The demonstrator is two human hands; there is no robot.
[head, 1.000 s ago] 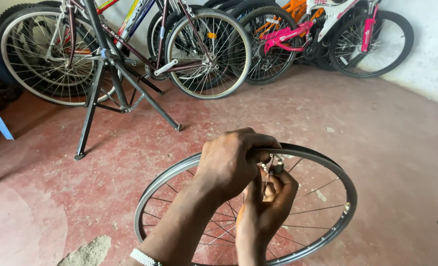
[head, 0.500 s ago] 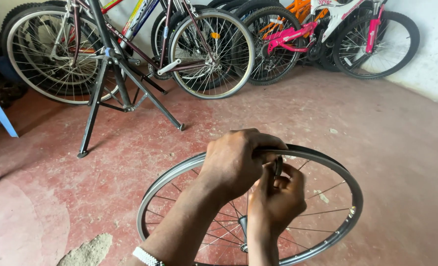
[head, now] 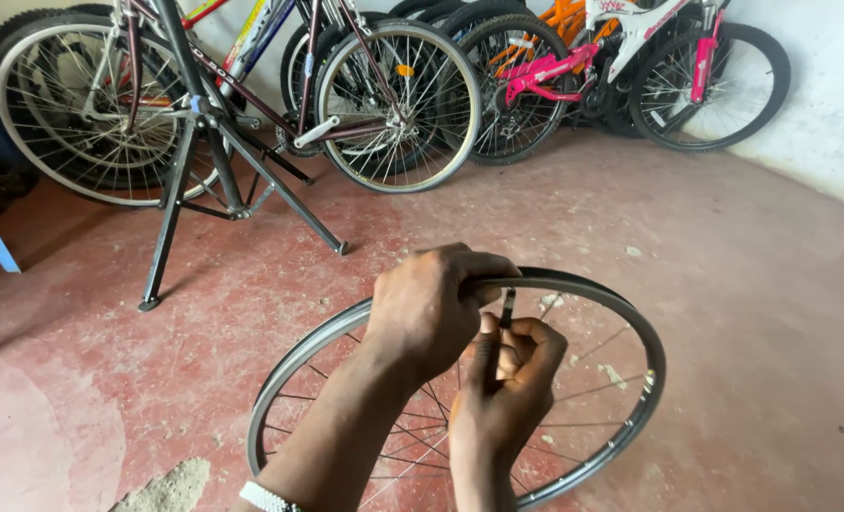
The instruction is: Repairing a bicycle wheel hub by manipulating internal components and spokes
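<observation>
Gripping wheel rim still: left hand | right hand lowered, valve stem exposed

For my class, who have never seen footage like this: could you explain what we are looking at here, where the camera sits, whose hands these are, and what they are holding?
The camera is worn on a person's head and looks down, so both bare hands belong to that person. The left hand grips the top of a bare bicycle wheel rim with thin spokes, stood upright on the red concrete floor. The right hand sits just inside the rim, its fingers pinching a small dark valve stem that points up toward the rim. Behind stand a black repair stand and several parked bicycles against the wall. A white bracelet is on the left wrist.
</observation>
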